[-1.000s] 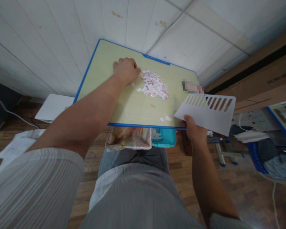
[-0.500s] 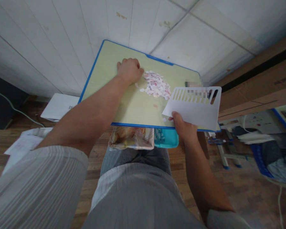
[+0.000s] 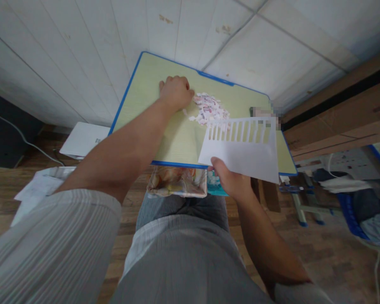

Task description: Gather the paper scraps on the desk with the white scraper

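A white sheet with a row of slots cut along its far edge is held by my right hand, the thumb on top near its left corner. It slants over the front right of a pale yellow-green tabletop with a blue rim. A loose pile of small white and pinkish paper scraps lies beyond the sheet, partly showing through the slots. My left hand rests on the tabletop just left of the pile, its fingers curled in. Whatever those fingers hold, if anything, is hidden.
Below the table's front edge sit a lined box and a turquoise bin, above my lap. A white panelled wall borders the far side. Cardboard boxes stand at the right, and a white laptop-like object lies at the left.
My right hand has moved left and slightly nearer with the slotted sheet, which now overlaps the pile's near edge. My left hand stays beside the scraps, nearly unchanged.
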`<state>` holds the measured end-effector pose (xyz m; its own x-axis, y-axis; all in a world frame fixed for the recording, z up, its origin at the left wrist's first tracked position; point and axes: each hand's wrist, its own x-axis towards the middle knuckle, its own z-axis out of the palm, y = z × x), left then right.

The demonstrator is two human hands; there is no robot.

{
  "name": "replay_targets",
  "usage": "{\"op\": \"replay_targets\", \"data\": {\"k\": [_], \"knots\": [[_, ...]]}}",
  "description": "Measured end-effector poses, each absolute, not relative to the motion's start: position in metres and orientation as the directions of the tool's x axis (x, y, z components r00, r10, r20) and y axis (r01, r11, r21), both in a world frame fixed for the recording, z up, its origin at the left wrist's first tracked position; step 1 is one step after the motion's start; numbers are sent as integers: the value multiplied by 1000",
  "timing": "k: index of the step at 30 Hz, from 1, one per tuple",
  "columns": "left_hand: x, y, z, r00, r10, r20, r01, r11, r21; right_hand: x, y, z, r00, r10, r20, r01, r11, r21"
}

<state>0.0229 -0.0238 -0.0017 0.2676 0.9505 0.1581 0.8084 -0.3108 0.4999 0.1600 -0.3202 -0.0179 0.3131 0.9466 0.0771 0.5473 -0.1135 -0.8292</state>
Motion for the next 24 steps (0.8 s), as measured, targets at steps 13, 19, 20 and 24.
{"op": "replay_targets", "data": {"k": [13, 19, 20, 24], "knots": [[22, -25, -2, 270, 954, 132, 786, -298, 542, 171, -323, -25, 465, 884, 52, 453, -187, -872], [22, -23, -4, 271, 953, 136, 780, -301, 549, 169, -325, -24, 452, 888, 87, 518, -182, -836], [22, -23, -4, 269, 952, 146, 792, -305, 529, 168, -325, -24, 444, 891, 97, 531, -174, -829], [23, -24, -2, 273, 949, 156, 808, -314, 499, 166, -324, -18, 422, 902, 90, 540, -170, -824]]}}
